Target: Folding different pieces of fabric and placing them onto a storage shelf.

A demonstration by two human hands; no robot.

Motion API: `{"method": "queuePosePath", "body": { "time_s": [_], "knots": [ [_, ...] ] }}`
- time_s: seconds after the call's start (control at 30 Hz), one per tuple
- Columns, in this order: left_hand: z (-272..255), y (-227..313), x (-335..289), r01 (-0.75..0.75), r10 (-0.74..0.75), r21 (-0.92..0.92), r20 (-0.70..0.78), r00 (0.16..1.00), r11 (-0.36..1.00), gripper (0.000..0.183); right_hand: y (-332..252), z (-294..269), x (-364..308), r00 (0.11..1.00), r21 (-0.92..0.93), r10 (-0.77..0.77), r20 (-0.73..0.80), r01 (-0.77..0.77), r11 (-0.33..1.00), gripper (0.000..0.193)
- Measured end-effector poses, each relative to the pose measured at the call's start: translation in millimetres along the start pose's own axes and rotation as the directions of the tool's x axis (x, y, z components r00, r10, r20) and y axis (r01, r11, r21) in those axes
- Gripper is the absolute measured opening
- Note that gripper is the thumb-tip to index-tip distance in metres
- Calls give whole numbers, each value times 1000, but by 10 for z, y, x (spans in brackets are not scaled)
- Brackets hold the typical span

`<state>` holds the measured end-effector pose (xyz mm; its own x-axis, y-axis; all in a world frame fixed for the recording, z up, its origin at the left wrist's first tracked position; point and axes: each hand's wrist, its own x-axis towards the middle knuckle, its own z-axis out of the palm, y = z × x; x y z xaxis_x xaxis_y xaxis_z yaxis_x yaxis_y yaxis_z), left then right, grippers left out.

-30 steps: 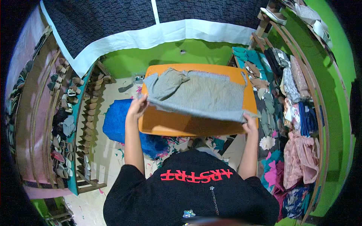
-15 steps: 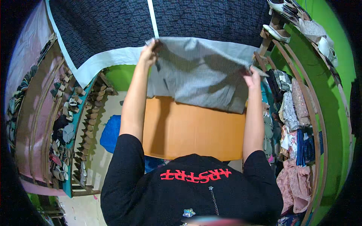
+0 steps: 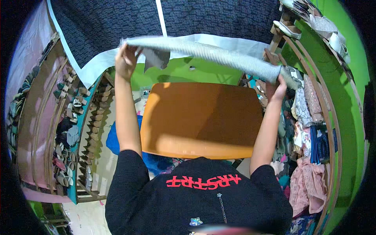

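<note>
A grey and white finely striped piece of cloth (image 3: pixel 207 51) is stretched in the air beyond the far edge of an orange-brown table (image 3: pixel 203 121). My left hand (image 3: pixel 126 62) is closed on one end, raised at the far left of the table. The other end is gripped by my right hand (image 3: pixel 277 89), a little lower and nearer the right-hand shelves. Between the hands the cloth shows as a narrow slanting band, with a loose flap hanging by my left hand. Whether it is a garment cannot be made out.
Shoe racks (image 3: pixel 74 137) full of shoes stand at the left. Along the right, wooden shelves hold folded clothes (image 3: pixel 307 184) and, higher up, white shoes (image 3: pixel 288 29). A dark patterned sheet (image 3: pixel 211 17) with a pale border hangs ahead. A blue item (image 3: pixel 112 137) lies left of the table.
My hands have moved farther apart, the left one leftward and the right one slightly right and down. The cloth has swung up from hanging down, exposing more tabletop and the green wall.
</note>
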<state>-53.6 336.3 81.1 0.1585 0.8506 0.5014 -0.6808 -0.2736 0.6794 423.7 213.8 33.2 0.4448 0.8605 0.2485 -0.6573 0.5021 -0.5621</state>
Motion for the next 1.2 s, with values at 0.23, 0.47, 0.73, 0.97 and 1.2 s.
{"method": "queuePosePath", "body": {
  "time_s": [0.23,0.47,0.73,0.97,1.2],
  "knots": [
    [-753,-713,-1848,554,-297,235,-647,703,799,18,799,-1262,-1538,836,-253,109,-537,-283,925,46],
    [-1294,-1307,-3103,789,-425,182,-761,491,586,23,1324,-2142,-2578,485,-339,109,-868,-739,582,40],
    [-1470,-1501,-3566,670,-317,26,-867,384,742,31,1187,-1704,-2858,561,-480,104,-821,-777,408,54],
    [-1337,-1621,-3619,668,-181,60,-941,285,742,49,1243,-1541,-2440,480,-579,-599,-641,-814,-33,71],
    [-1216,-1752,-3354,769,122,174,-985,124,615,34,1401,-1971,-1111,797,-712,-417,-437,-590,-382,60]
  ]
}}
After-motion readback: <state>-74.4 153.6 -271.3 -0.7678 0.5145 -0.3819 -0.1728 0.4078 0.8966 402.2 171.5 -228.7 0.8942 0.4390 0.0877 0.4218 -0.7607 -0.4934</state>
